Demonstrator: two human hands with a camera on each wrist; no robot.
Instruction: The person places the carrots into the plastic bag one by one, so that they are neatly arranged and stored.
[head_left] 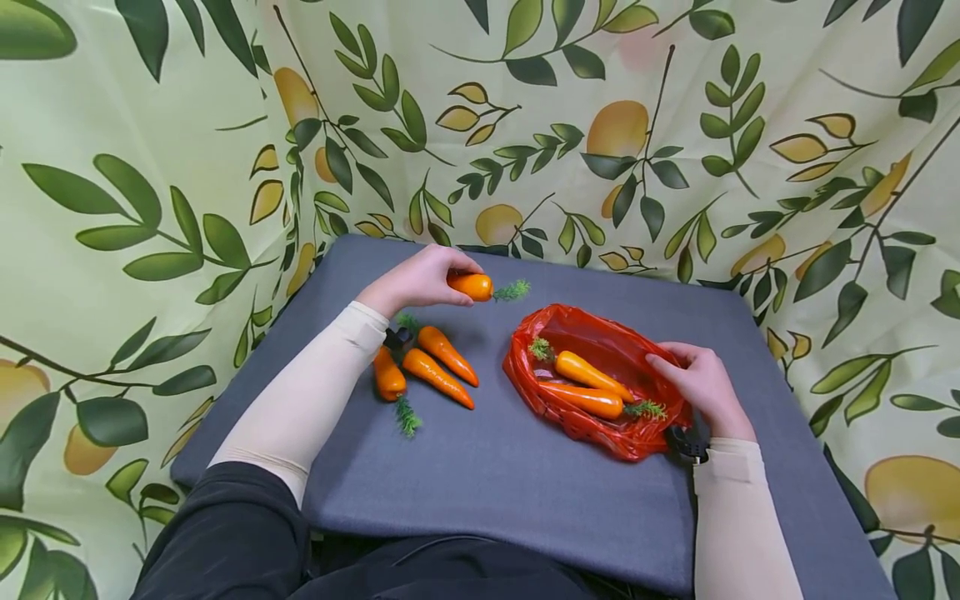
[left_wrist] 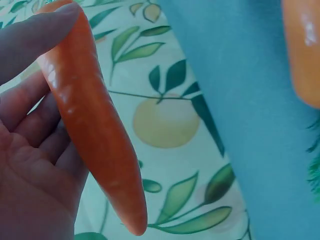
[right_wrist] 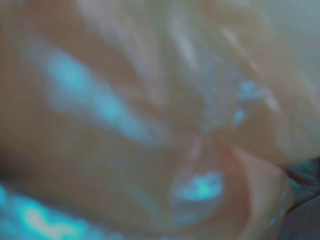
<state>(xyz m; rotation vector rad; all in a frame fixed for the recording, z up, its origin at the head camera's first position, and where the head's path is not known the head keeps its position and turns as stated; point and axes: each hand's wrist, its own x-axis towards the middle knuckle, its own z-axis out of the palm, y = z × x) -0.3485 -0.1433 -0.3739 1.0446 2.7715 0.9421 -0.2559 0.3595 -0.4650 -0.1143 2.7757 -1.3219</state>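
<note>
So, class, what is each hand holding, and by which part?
The left hand holds a carrot near its thick, green-topped end; the right hand grips the red bag by its rim.

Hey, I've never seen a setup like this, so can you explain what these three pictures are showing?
No machine here, just a person's bare left hand and right hand. The wide picture comes from a camera worn on the head, looking down at a grey table. The left hand holds a carrot over the table; the right hand grips the edge of a red bag, with two carrots showing inside. Three more carrots lie on the table, left of the bag. The other two pictures come from wrist cameras: the left one shows the held carrot close up, and the right one is a blurred close-up of the bag.
</note>
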